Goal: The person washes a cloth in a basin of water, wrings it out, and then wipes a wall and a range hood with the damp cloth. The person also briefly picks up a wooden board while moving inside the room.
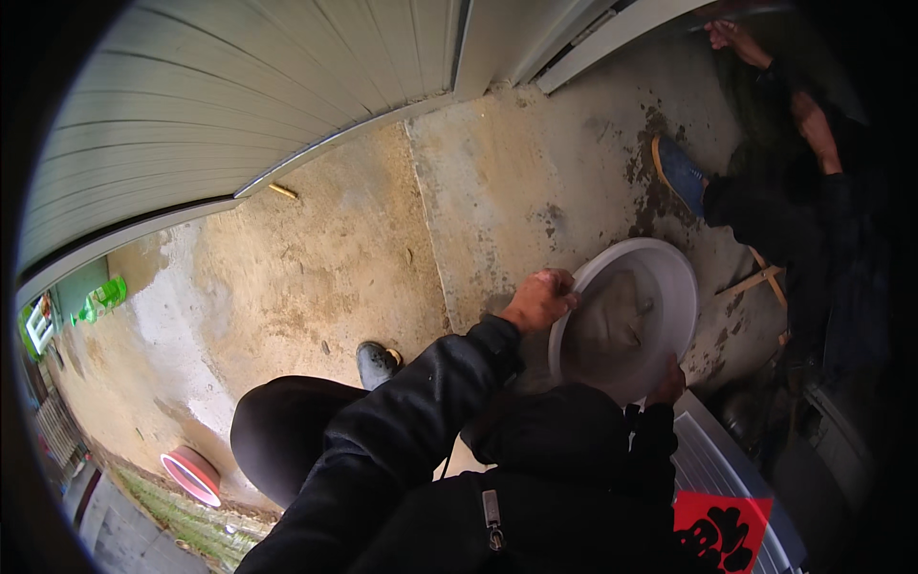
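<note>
A whitish plastic basin (678,301) is held tilted in front of my body, above the concrete floor. My left hand (543,299) grips its left rim, fingers curled over the edge. On the near right side, my right hand (667,382) holds the rim, partly in shadow. Inside the basin lies something murky and greyish brown (609,316); whether it is water or a solid thing I cannot tell.
To the right, a person in dark clothes (760,208) with a blue shoe (678,172) is beside crossed wooden legs (767,276). A panelled door (287,86) stands at upper left. A green bottle (106,298) and a pink basin (192,476) lie leftward. Red paper (749,513) hangs at lower right.
</note>
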The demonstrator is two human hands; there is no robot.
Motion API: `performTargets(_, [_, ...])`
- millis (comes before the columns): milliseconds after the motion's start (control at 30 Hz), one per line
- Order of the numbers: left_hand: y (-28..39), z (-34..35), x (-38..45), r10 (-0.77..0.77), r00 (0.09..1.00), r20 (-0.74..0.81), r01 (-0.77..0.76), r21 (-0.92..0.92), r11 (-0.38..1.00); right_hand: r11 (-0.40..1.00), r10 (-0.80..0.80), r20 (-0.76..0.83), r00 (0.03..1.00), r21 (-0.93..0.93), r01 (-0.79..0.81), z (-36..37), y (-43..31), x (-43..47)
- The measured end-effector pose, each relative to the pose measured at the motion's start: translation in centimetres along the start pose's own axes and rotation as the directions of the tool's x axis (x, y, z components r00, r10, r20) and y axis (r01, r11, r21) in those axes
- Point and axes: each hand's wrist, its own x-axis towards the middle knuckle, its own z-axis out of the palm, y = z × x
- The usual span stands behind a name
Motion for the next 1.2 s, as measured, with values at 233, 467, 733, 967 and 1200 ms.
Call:
performTargets(233, [0.3, -6.7, 0.9, -0.002, 0.998, -0.059, -0.004, -0.104, 0.995, 0.969, -0.093, 0.052, 0.994, 0.233, 0.078, 7.1, -4.1, -1.7])
performTargets(467, [1.3, -14.3, -3.7, -0.055, 0.968, -0.246, -0.02, -0.295, 0.955, 0.92, -0.141, 0.042, 0.989, 0.376, 0.116, 16.5, -9.7, -2.2])
performTargets(733, [-0.3, -20.1, -7.7, -0.175, 0.9, -0.4, 0.065, -0.273, 0.96, 0.946, -0.225, 0.259, 0.939, 0.288, 0.148, 23.9, -12.7, -3.0])
performTargets(967, [1.6, -17.0, -7.1, 0.378, 0.588, -0.715, 0.211, 0.586, 0.782, 0.733, -0.554, 0.639, 0.533, 0.072, 0.676, 24.8, -15.8, -6.9])
performTargets(1200, [1.8, -12.3, -2.6, 0.092, 0.975, -0.202, 0.092, 0.747, 0.659, -0.232, -0.221, 0.972, 0.078, -0.13, 0.964, 33.8, -14.2, -11.6])
